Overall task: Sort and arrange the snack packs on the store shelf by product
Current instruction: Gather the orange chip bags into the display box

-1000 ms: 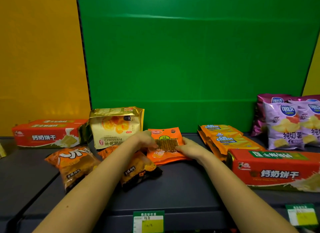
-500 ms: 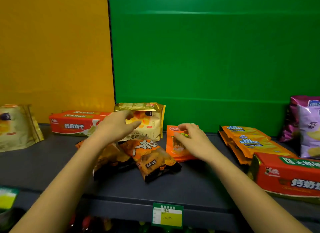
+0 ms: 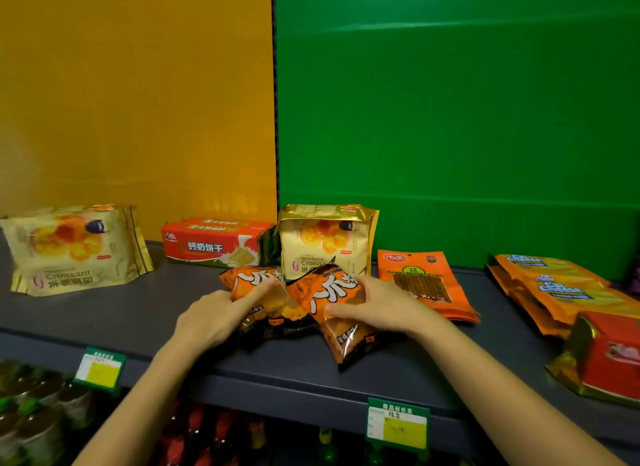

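Two orange snack bags with large white characters lie side by side near the middle of the dark grey shelf [image 3: 104,313], their inner edges overlapping. The left hand [image 3: 211,321] rests on the left orange bag [image 3: 258,289] with fingers spread and the index finger stretched across its face; it is not closed around the bag. The right hand [image 3: 375,306] grips the right orange bag [image 3: 337,292], thumb along its lower face and fingers curled over its upper right edge. That bag's dark lower end points toward the shelf's front lip and stops short of it.

Just behind both bags stands a gold croissant pack [image 3: 327,242], its lower front hidden by them. A red biscuit box [image 3: 211,242] lies at its left, touching it or nearly so, against the back panel. Just right of the right hand, a flat orange pouch [image 3: 424,285] with a clear window lies on the shelf. Farther right is a stack of orange Cal Cheese packs [image 3: 554,289], and a red box with gold ends [image 3: 609,358] sits near the front edge at the far right.

A second croissant pack [image 3: 71,249] stands well apart at far left. Between it and the left hand the shelf surface is bare, as is the front strip below the forearms. Two green price tags [image 3: 398,425] hang on the front lip.
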Demonstrator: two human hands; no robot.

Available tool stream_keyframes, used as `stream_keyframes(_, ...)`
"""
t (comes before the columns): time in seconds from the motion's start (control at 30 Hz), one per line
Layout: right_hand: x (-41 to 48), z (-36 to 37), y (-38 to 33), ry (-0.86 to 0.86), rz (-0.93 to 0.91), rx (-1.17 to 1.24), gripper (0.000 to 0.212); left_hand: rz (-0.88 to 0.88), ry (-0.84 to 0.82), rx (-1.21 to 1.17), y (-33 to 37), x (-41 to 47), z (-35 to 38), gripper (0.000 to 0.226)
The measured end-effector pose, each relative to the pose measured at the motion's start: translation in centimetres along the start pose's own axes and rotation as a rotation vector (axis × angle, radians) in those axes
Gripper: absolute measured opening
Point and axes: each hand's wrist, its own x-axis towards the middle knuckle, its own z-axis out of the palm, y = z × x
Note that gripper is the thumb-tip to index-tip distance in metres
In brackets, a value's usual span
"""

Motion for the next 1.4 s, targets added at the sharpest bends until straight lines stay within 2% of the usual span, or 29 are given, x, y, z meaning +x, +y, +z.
stream_keyframes(0.1,0.2,0.3,-0.3,-0.008,0.018,0.013,0.074,-0.001,-0.076,-0.287,0.6,-0.3,0.2,0.078)
stream_keyframes(0.13,0.2,0.4,-0.3,-0.003,0.030,0.027,0.076,0.015,-0.122,-0.401,0.7,-0.3,0.1,0.075)
stream_keyframes(0.3,-0.2,1.1,-0.6,0.107,0.028,0.085,0.080,0.109,-0.215,-0.751,0.4,-0.3,0.7,0.107)
stream_keyframes(0.37,-0.8,1.4,-0.8,0.181,0.026,0.167,0.079,0.144,-0.178,-0.873,0.3,-0.4,1.1,0.104)
stream_keyframes(0.47,-1.8,1.4,-1.0,0.308,0.029,0.284,0.081,0.178,-0.081,-1.032,0.1,-0.6,0.8,0.126)
stream_keyframes(0.53,-2.8,0.7,-0.9,0.418,0.019,0.355,0.080,0.236,-0.001,-1.082,0.9,-1.3,0.1,0.121)
stream_keyframes(0.6,-4.2,-0.6,-0.6,0.532,0.009,0.409,0.079,0.300,0.048,-1.134,2.4,-1.9,-0.5,0.099)
stream_keyframes(0.67,-6.0,-2.4,0.0,0.643,-0.006,0.435,0.077,0.358,0.042,-1.198,4.2,-2.4,-1.0,0.087)
stream_keyframes(0.73,-8.1,-4.4,0.9,0.742,-0.016,0.449,0.075,0.423,0.020,-1.199,6.2,-2.7,-1.1,0.084)
stream_keyframes(0.83,-11.4,-7.1,3.4,0.863,0.025,0.456,0.077,0.527,-0.054,-1.187,9.9,-3.3,-0.3,0.099)
stream_keyframes(0.87,-12.7,-7.8,4.4,0.897,0.039,0.463,0.080,0.551,-0.087,-1.181,11.2,-3.5,0.3,0.098)
stream_keyframes(1.03,-20.0,-10.5,10.3,1.016,0.164,0.484,0.079,0.623,-0.305,-1.192,19.5,-6.1,4.5,0.082)
stream_keyframes(1.1,-23.6,-11.5,13.0,1.076,0.227,0.456,0.087,0.639,-0.344,-1.217,23.1,-8.1,6.7,0.067)
stream_keyframes(1.23,-31.7,-13.8,18.1,1.167,0.329,0.429,0.096,0.677,-0.375,-1.231,30.2,-13.4,11.7,0.057)
stream_keyframes(1.4,-41.6,-17.1,24.7,1.266,0.415,0.417,0.077,0.745,-0.455,-1.237,38.3,-20.4,17.2,0.062)
